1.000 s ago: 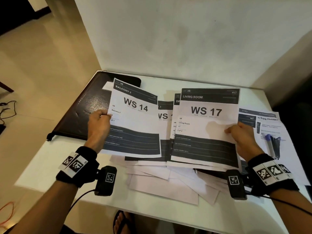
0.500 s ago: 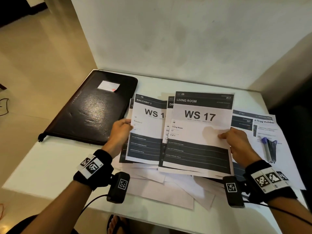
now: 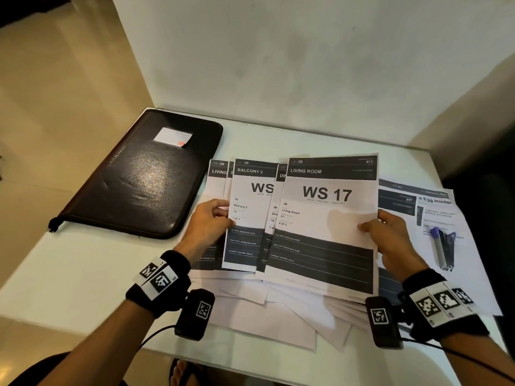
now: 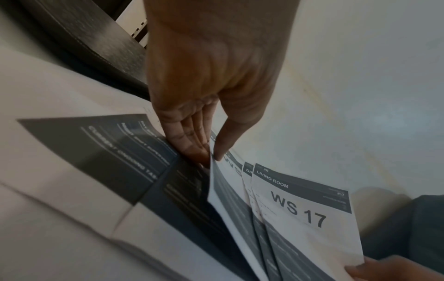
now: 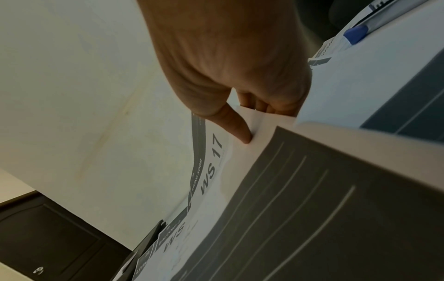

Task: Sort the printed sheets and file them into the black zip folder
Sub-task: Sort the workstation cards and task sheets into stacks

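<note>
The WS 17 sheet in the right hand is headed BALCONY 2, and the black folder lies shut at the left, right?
Not quite. The WS 17 sheet, pinched by the right hand, is headed LIVING ROOM, as the head view shows. BALCONY 2 heads the sheet in the left hand. The black folder does lie shut at the left.

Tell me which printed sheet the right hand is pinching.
The Living Room WS 17 sheet, frontmost of the fan, pinched at its right edge by the right hand. The Balcony 2 sheet is pinched by the left hand.
</note>
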